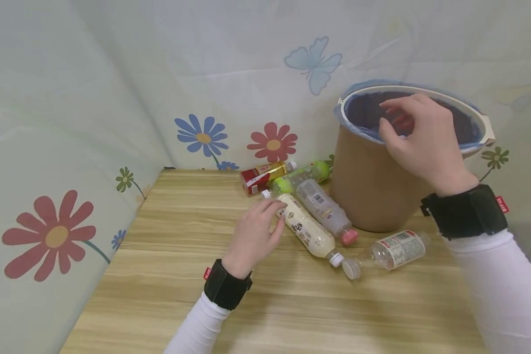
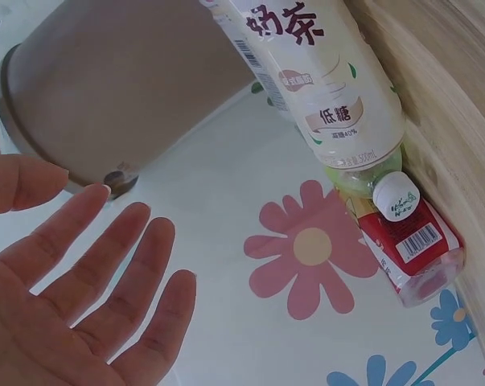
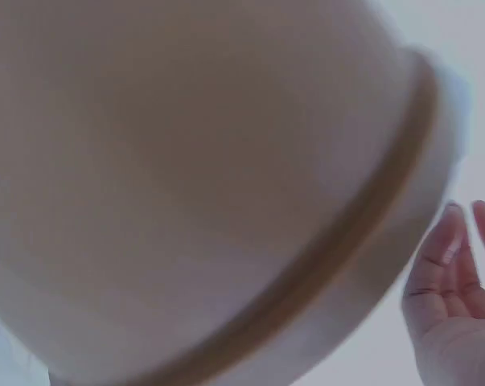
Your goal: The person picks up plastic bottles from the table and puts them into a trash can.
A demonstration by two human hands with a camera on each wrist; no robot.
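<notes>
Cream bottle lies on its side on a wood-grain worktop, its white cap pointing between four and five o'clock as the head camera sees it. At the bottle's nine o'clock, a person's left grip, fingers loosely spread, has hold of nothing; the left wrist view shows bottle and fingers apart. Right grip, equally bare, with fingers curved and a wide gap to the thumb, is raised at the mouth of a brown bin, standing at the bottle's two o'clock with a blue liner. Also around the bottle: a pink-capped bottle at one, a green bottle at twelve, a red bottle between ten and eleven, and a clear bottle between three and four.
</notes>
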